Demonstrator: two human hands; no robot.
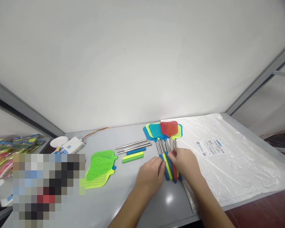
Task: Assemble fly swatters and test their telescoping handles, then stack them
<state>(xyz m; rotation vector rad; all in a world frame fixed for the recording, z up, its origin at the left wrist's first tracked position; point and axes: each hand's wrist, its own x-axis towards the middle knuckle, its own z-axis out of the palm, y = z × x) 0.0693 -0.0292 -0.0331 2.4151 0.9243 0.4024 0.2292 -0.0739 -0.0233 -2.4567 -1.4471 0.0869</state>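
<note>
A fanned bunch of fly swatters (166,164) lies on the grey table, with mesh heads in blue, yellow and red pointing away from me. Metal shafts run from the heads to coloured handles. My left hand (150,174) is closed against the left side of the handles, its thumb and curled fingers at a blue one. From the right, my right hand (185,162) grips the bunch where shafts meet handles, close to the red handle (174,172). My palms hide part of the handles and exactly which ones are pinched.
Left of the bunch lie loose metal rods (133,144) and blue, yellow and green handles (133,158). Farther left are green swatter heads (101,163) over a yellow one (99,183). White plastic packaging (237,167) covers the right side. A power strip (72,145) sits near a blurred patch.
</note>
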